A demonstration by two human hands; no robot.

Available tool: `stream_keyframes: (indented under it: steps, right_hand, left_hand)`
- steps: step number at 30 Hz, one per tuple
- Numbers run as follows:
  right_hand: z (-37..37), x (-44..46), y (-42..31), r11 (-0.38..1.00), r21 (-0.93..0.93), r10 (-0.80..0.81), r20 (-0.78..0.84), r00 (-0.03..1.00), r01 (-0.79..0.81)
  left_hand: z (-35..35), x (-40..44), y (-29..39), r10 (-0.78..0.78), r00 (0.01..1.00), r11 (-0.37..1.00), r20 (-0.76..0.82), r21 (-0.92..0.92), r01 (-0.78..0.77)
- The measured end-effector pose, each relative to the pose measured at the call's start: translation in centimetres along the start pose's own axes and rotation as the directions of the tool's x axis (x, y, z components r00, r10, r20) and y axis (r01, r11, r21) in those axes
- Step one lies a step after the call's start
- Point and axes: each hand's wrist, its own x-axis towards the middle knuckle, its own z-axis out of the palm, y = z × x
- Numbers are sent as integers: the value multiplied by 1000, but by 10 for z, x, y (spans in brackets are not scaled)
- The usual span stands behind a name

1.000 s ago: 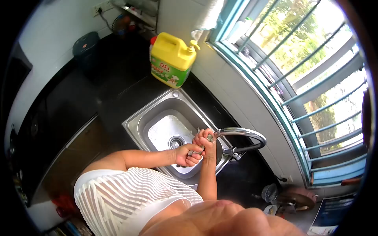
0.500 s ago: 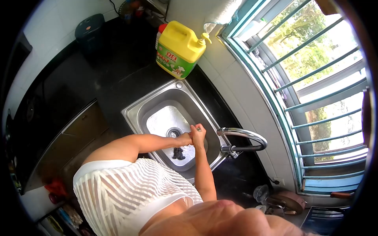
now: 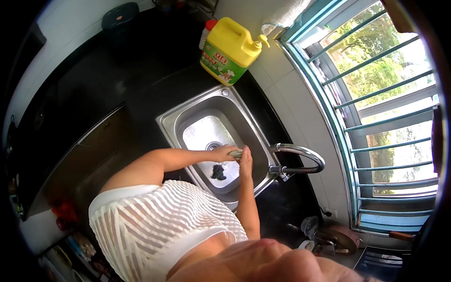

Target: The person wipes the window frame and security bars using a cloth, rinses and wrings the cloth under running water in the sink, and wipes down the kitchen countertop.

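Note:
Above the right part of the steel sink (image 3: 171, 123), both my hands are together at a small pale greyish-green crumpled piece that looks like cloth (image 3: 236, 153). My left hand (image 3: 221, 153) grips it from the left, fingers closed. On its other side is my right hand (image 3: 246, 159), its fingers held upward and pressed against the piece. A dark, wet-looking crumpled clump (image 3: 218, 172) lies on the sink floor below my hands, close to the drain (image 3: 213, 146). I cannot make out what the clump is.
The curved chrome faucet (image 3: 300, 157) is turned away from the basin, to the right. A large yellow pump jug (image 3: 230, 49) stands behind the sink, beside a red-capped bottle (image 3: 206, 35). A barred window (image 3: 376, 108) is at right; a glass lid (image 3: 310, 227) and pans are lower right.
My hands, earlier clenched tightly together, have loosened and come slightly apart, so the pale piece shows between them. The whole view has shifted a little.

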Motion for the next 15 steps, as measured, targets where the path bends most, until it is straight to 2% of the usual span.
stream_keyframes:
  steps: [1,3,4,5,7,8,9,11,12,13,15]
  right_hand:
    - [10,-29,-27,1000,4,-9,-52,999,10]
    - [-8,-42,-29,996,-88,6,7,1000,-6]
    - [-14,-47,-32,988,-142,-57,0,998,56]
    - [-11,-58,-48,975,-194,-112,-12,994,107]
    - [1,-77,-78,978,-97,-188,-35,982,184]
    - [15,-86,-90,984,-20,-176,-93,980,175]
    - [30,-90,-100,983,59,-162,-156,974,173]
    - [52,-94,-115,974,106,-188,-128,974,202]
    - [48,-79,-99,961,-71,-274,-98,957,268]
    - [44,-69,-83,909,-246,-356,-41,934,336]
    - [53,-81,-99,919,150,-355,-80,931,363]
  left_hand:
    - [-6,-4,-2,40,997,999,62,-16,-39]
    - [-13,-15,-1,-83,996,963,-14,-259,77]
    - [-27,-20,3,-145,982,898,124,-400,183]
    - [-42,-29,13,-180,962,765,205,-585,268]
    - [-57,-42,44,-211,976,625,42,-762,168]
    - [-61,-41,44,-152,988,660,28,-741,123]
    - [-60,-39,48,-109,992,775,-60,-630,48]
    - [-57,-46,72,-28,981,885,-192,-460,-64]
    - [-56,-48,84,62,976,916,-209,-377,-139]
    - [-58,-56,104,18,991,863,-135,-499,-84]
    - [-62,-64,104,-59,998,766,14,-640,54]
